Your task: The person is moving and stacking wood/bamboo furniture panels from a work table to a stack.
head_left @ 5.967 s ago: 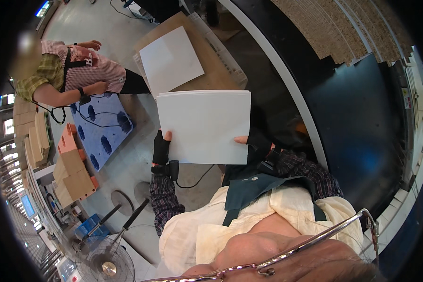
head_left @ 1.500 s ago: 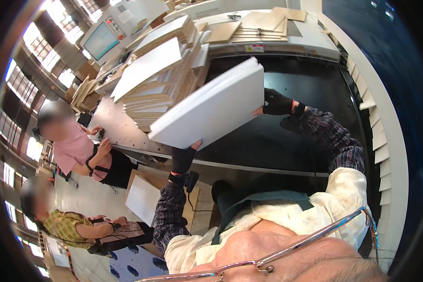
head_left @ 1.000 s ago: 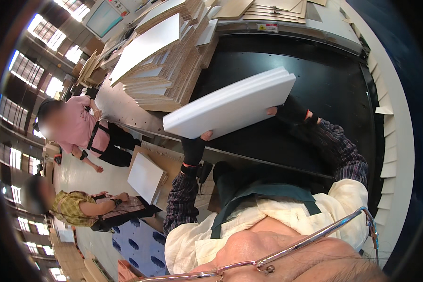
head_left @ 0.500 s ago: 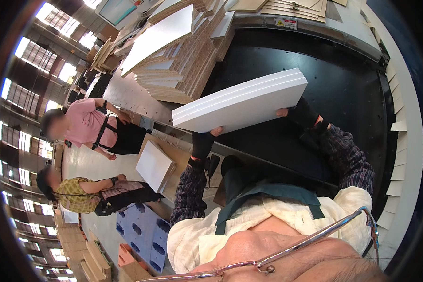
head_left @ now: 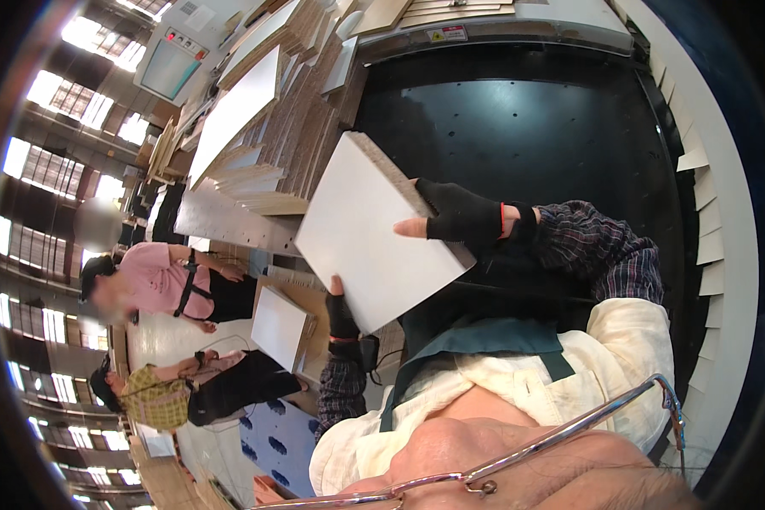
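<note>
A small stack of white-faced boards (head_left: pixel 374 238) is held tilted in front of me, its raw particleboard edges facing up and to the right. My right hand (head_left: pixel 459 214), in a black glove with bare fingertips, is closed over the right edge, thumb lying on the white face. At the lower left corner my left hand (head_left: pixel 340 313), gloved alike, grips the stack with the thumb on the face; its other fingers are hidden behind. Beneath and beyond the boards lies a black machine table (head_left: pixel 518 127) dotted with small holes.
Tall piles of cut boards (head_left: pixel 302 127) stand at the far left of the table. A white board stack (head_left: pixel 279 327) lies to my left. Two people, in a pink shirt (head_left: pixel 157 276) and a yellow checked shirt (head_left: pixel 153 398), stand further left. Pale strips (head_left: pixel 707 246) line the right side.
The boards have swung from edge-up to showing their broad white face and come left. My right hand has moved left with them. The view has turned a little to the right.
</note>
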